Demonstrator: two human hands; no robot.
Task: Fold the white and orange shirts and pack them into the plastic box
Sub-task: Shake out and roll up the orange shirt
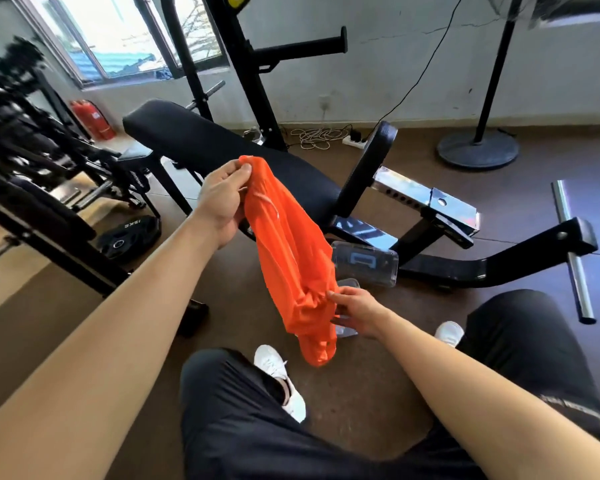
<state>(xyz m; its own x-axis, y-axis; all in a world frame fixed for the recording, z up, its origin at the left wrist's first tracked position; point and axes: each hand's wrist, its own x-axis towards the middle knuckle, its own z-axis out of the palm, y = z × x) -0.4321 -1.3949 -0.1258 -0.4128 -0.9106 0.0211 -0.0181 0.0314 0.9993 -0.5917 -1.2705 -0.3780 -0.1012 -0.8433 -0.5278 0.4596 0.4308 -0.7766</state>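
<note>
The orange shirt [288,258] hangs bunched in the air in front of my knees. My left hand [222,199] pinches its top end between thumb and fingers. My right hand [352,308] pinches the cloth near its lower end. Behind and under the shirt, the clear plastic box [347,329] stands on the floor, mostly hidden by the cloth and my right hand. Its clear lid with a blue handle [366,263] lies on the floor beside it. No white shirt shows.
A black weight bench [222,147] stretches across in front of me, its frame [465,261] reaching right over the brown floor. A weight plate [129,237] lies at left. A fan stand [478,147] and a steel bar [572,254] are at right.
</note>
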